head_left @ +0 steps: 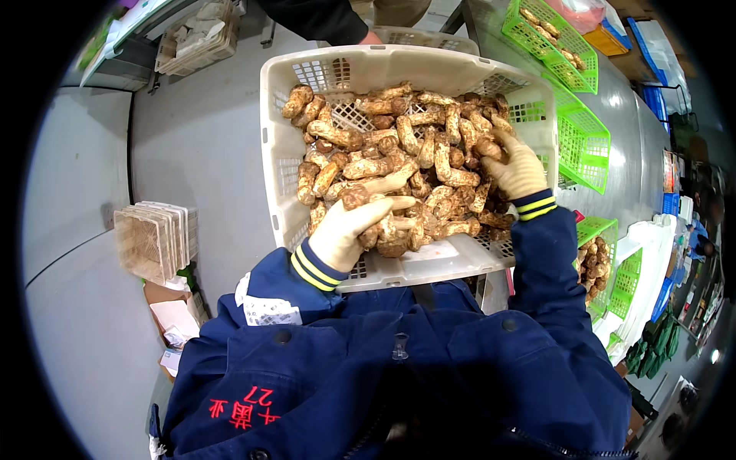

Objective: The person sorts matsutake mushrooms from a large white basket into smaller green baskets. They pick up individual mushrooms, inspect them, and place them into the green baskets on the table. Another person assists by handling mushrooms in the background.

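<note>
A large off-white plastic crate (305,60) with perforated walls stands before me, strewn with many brown, pale-stemmed mushrooms (368,168) that look like matsutake. My left hand (349,229), in a cream glove, is at the near left side of the pile. It holds a long-stemmed mushroom (382,187), cap towards me; other mushrooms press against its fingers, so its full grip is partly hidden. On the right side of the pile, my gloved right hand (520,167) has thumb and fingers around a round mushroom cap (489,149).
Green plastic baskets (583,141) line the right side, some with mushrooms. Beyond the crate, another person's dark sleeve (322,20) reaches its far rim. Stacked pale crates (149,238) stand at left, above a cardboard box (172,310). A crate (198,37) sits far left.
</note>
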Motion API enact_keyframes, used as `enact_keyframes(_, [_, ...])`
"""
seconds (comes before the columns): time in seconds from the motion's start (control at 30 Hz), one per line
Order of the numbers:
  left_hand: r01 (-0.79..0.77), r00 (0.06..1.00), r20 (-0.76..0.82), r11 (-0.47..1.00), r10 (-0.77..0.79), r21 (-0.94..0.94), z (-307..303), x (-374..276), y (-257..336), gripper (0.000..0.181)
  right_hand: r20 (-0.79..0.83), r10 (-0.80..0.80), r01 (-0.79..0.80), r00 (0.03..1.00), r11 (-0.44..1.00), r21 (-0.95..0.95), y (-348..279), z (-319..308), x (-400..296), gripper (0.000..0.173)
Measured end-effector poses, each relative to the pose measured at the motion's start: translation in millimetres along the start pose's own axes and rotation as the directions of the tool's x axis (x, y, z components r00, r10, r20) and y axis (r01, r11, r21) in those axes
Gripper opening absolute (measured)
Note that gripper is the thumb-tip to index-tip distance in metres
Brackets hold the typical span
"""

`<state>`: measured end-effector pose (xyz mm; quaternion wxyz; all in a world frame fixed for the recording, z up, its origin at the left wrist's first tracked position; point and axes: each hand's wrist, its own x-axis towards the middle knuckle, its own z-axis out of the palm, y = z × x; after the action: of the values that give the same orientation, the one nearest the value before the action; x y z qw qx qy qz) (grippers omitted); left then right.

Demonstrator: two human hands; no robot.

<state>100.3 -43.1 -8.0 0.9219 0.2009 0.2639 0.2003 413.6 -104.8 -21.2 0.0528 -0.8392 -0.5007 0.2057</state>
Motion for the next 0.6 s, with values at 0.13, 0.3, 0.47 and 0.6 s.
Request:
enact_keyframes(0.13, [0.017, 0.998, -0.065, 0.996, -0.011, 0.088, -7.3, -8.6, 8.6, 0.052, -0.078, -0.445, 0.403, 0.892, 0.862, -0.308, -74.9, 27.2, -13.8, 0.079])
enact_keyframes(0.3, [0.030, 0.998, -0.049, 0.998, -0.027, 0.063, -8.9, -2.8, 4.3, 0.052, -0.046, -0.533, 0.431, 0.845, 0.729, -0.531, -61.2, 73.5, 14.6, 0.052])
enact_keyframes(0.47, [0.000, 0.998, -0.061, 0.995, 0.006, 0.099, -9.9, -0.9, 2.8, 0.048, 0.074, -0.119, 0.015, 0.990, 0.618, 0.786, -45.3, 17.6, 10.4, 0.034])
enact_keyframes(0.6, [0.038, 0.997, -0.067, 0.997, -0.034, 0.064, -11.2, 0.5, 1.5, 0.048, 0.252, -0.212, -0.231, 0.944, 0.119, 0.966, -39.1, 4.9, -1.8, 0.041])
